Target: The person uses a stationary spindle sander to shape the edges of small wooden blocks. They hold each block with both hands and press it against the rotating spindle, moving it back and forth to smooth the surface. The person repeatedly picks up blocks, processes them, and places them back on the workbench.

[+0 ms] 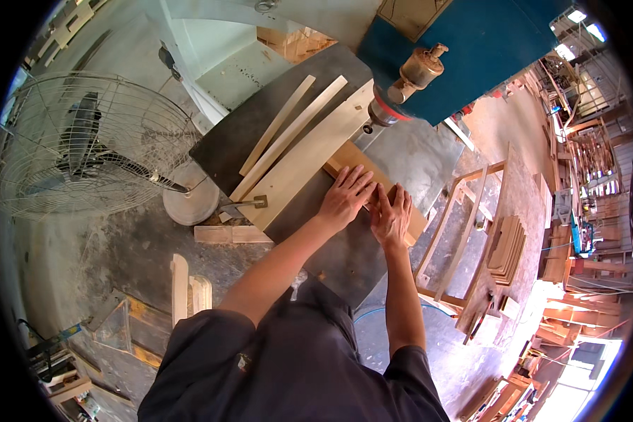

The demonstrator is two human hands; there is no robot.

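Observation:
A brown wooden board (413, 226) lies on the dark metal machine table (309, 235), slanting from the middle towards the right. My left hand (346, 195) grips its near edge, fingers stretched over the top and thumb out of sight. Close beside it, my right hand (392, 216) holds the same board with bent fingers. The undersides of both hands are hidden. A long pale plank (309, 158) rests across the table, meeting the brown board's far end. A small metal clamp (260, 202) sits at its near end.
Two narrow wood strips (288, 137) lie left of the plank. Beyond my hands, a brass-coloured cylindrical fitting (420, 70) juts from the blue machine body (471, 49). A caged fan (84, 144) stands left. Right are a wooden frame (461, 232) and stacked boards (508, 250).

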